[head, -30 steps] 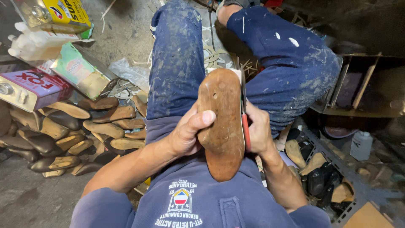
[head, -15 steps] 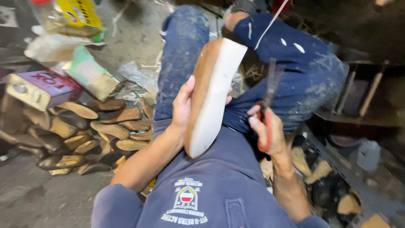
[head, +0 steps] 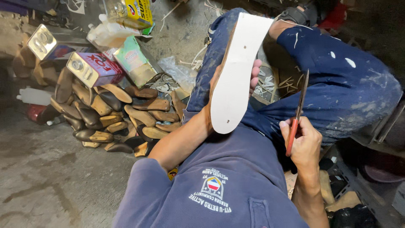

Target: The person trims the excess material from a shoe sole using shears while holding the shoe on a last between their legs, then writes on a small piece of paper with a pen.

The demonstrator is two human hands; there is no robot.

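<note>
Nearest the camera, the right hand [head: 304,143] is closed in a fist around the red handle of a thin-bladed tool [head: 297,114], blade pointing up. Just left, above the lap, the left hand [head: 249,78] grips a shoe sole [head: 238,71] from behind, fingertips curled over its right edge, white face showing. Farther left, wooden shoe lasts [head: 114,118] lie piled on the floor beside metal cans [head: 90,67].

A long shoe sole [head: 236,76] stands almost upright over the lap, its white flat side facing the camera, brown edge at left. A thin knife [head: 297,114] with red handle points upward, apart from it.
</note>
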